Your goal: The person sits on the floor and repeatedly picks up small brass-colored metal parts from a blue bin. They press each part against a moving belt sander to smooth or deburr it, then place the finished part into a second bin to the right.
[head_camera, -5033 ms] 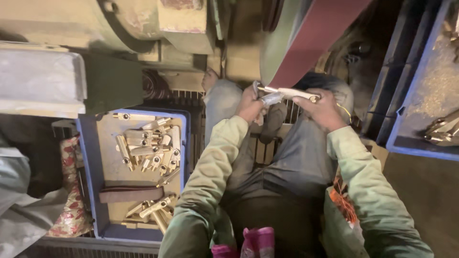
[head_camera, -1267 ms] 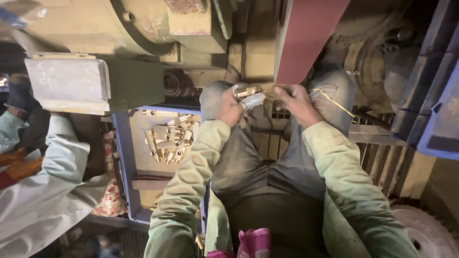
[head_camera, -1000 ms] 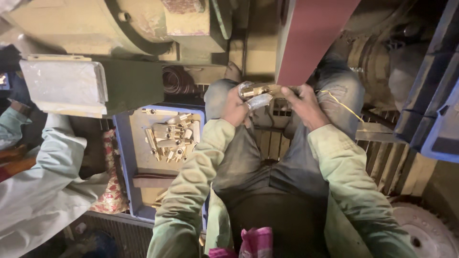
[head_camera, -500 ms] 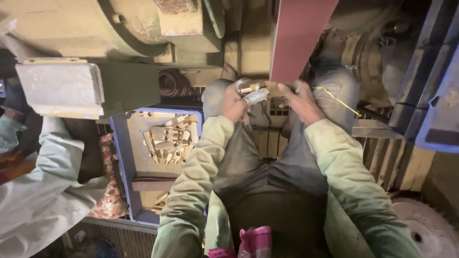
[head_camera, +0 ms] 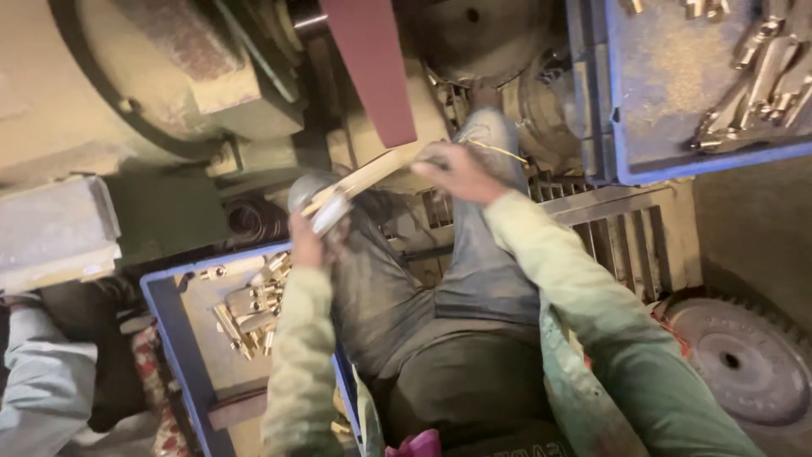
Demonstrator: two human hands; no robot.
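Both my hands hold one long pale metal piece (head_camera: 368, 176) by its ends, just under the lower end of a dark red sanding belt (head_camera: 368, 68). My left hand (head_camera: 309, 241) grips the lower left end, which is wrapped in a pale sleeve. My right hand (head_camera: 457, 173) grips the upper right end. The piece slants up to the right over my knees. A blue crate (head_camera: 165, 313) with several brass parts (head_camera: 249, 309) sits by my left knee.
A large beige-green machine housing (head_camera: 127, 93) fills the upper left. Another blue crate (head_camera: 660, 127) with metal parts stands at the upper right. A metal grate (head_camera: 609, 237) and a round disc (head_camera: 744, 364) lie to the right. A co-worker's pale sleeve (head_camera: 42, 389) shows at the lower left.
The view has swung to the right and closer. My left hand has dropped toward the crate, so the piece now slants instead of lying level at the belt.
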